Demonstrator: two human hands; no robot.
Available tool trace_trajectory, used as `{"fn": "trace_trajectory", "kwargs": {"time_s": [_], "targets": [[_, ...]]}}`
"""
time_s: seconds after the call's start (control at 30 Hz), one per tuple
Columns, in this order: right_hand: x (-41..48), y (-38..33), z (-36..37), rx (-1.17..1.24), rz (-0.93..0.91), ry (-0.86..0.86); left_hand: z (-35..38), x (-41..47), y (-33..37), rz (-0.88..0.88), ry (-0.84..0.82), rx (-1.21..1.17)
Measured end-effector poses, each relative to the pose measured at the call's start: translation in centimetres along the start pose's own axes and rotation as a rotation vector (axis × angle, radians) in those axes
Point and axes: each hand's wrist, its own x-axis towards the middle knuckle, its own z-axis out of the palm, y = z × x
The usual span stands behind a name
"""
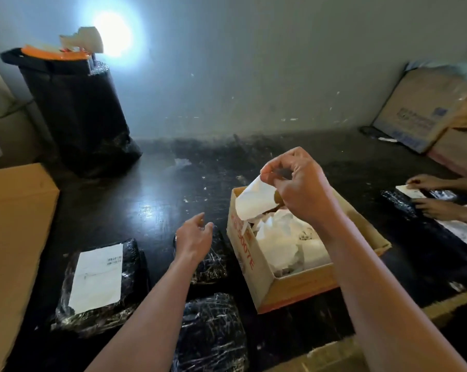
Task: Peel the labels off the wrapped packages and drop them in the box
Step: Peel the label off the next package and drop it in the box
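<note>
One wide-angle view from the person's head, angled forward and down over a dark tabletop (151, 194) — close enough that both forearms fill the lower frame. It faces a pale wall (253, 76) at the tabletop's far edge — lines bend at the edges.

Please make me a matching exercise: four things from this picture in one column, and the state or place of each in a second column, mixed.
Things:
1. right hand
2. left hand
3. cardboard box
4. labelled package

States:
a. open, above a black package
b. white label not yet peeled
c. pinches a peeled label
d. holds crumpled labels

Pairs: 1-c, 2-a, 3-d, 4-b
</note>
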Motion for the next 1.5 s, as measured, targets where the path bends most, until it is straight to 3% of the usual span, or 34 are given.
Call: {"fn": "trace_trajectory", "kwargs": {"time_s": [0.27,0.53,0.9,1.5], "targets": [[1.0,5.8,-6.4,-0.303,0.000,-0.050,6.4,-2.1,6.6,0.111,-0.079,-0.015],[1.1,10.8,-9.3,-0.213,0.062,-0.228,11.6,-4.0,6.0,-0.040,-0.071,-0.051],[2.6,16.0,-8.4,-0.213,0.134,-0.507,13.1,-4.1,5.1,-0.193,0.027,-0.122],[3.9,18.0,-5.5,-0.255,0.007,-0.533,12.8,-4.7,5.2,-0.201,0.048,-0.168]]}}
